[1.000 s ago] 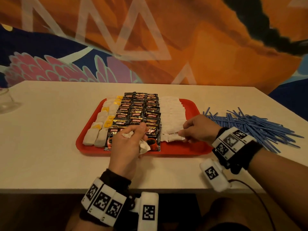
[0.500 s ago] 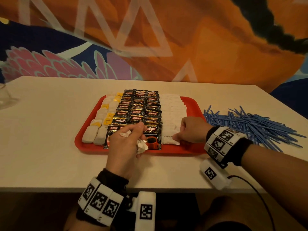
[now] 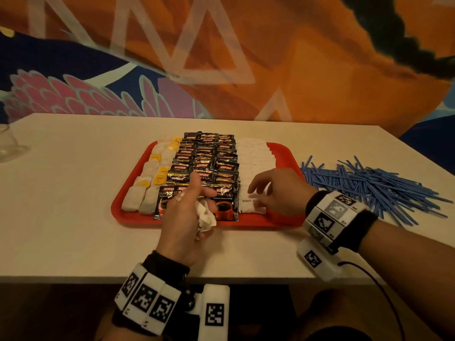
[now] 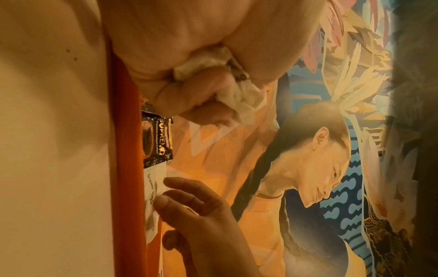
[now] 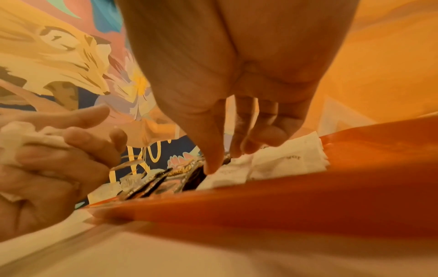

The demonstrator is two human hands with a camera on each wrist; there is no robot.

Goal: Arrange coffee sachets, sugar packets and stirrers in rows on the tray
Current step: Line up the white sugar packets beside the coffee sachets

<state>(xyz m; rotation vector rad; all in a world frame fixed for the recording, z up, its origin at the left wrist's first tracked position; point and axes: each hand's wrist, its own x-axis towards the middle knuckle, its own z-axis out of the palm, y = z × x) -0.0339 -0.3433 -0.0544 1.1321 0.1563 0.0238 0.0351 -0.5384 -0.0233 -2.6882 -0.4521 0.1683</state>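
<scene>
Fingers of the left hand (image 3: 183,217) curl round a crumpled white wad (image 3: 205,215), forefinger stretched out over the coffee sachets (image 3: 209,163); the wrist view shows the wad (image 4: 208,63) squeezed in the fist, what it is I cannot tell. Right hand (image 3: 275,193) holds nothing: fingers loose and spread, tips down on the nearest sugar packet (image 3: 251,204), marked "brown sugar". From the right wrist, thumb and fingertips (image 5: 213,165) touch the white packets at the tray's near edge.

Tray (image 3: 283,220), red, sits mid-table. On it, left to right: pale bags with yellow tags (image 3: 157,178), three columns of black sachets, then a white column of sugar packets running to the far rim. Right strip of tray bare.

Stirrers (image 3: 369,183), blue, lie in a loose heap on the table (image 3: 73,217) just right of the tray, none on it. Clear glass (image 3: 9,143) at far left edge. Mural (image 3: 221,57) behind.
</scene>
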